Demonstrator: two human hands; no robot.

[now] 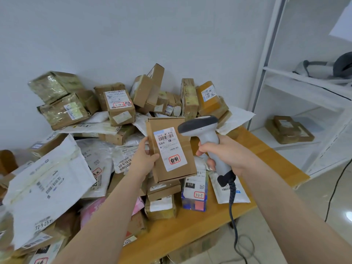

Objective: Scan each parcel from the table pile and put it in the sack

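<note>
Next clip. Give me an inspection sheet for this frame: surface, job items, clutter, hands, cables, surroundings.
Surface: wooden table, mostly covered, bare along its right and front edge.
Job's things: cardboard box held up, label facing the camera; barcode scanner beside its upper right; parcel pile of boxes and white mailers behind and below; sack: nothing seen.
Clutter: nothing seen apart from the parcels.
Hands: left hand grips the box's left edge; right hand grips the scanner's handle.
Cables: coiled scanner cable drops over the table edge to the floor; thin black cable by the shelving.
Surroundings: white wall; white shelf unit holding taped boxes and a grey-and-white device.
</note>
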